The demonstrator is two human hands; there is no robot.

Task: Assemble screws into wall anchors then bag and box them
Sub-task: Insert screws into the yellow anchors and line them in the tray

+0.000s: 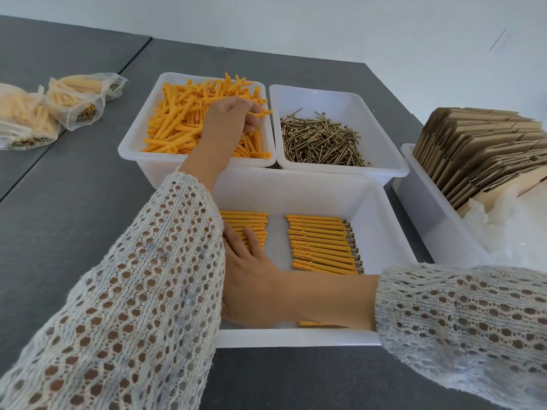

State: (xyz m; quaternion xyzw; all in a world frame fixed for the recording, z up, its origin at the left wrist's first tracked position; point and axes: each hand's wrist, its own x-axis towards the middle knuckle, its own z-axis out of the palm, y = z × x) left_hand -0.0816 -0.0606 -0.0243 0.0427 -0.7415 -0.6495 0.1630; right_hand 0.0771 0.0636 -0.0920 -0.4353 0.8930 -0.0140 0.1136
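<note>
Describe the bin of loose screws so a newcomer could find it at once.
Start from the large white tray nearest the person, holding neat rows of assembled anchors. Two smaller white bins sit side by side behind it; take the right-hand bin. It alone holds a tangled heap of brassy metal screws, while its left neighbour is full of orange plastic anchors.

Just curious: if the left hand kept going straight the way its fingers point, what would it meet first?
Probably the screws in the right-hand bin: the left hand, holding an orange anchor, points that way, though depth is unclear.

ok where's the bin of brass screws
The white plastic bin of brass screws sits at the back, right of the white bin of loose orange plastic anchors.
</note>
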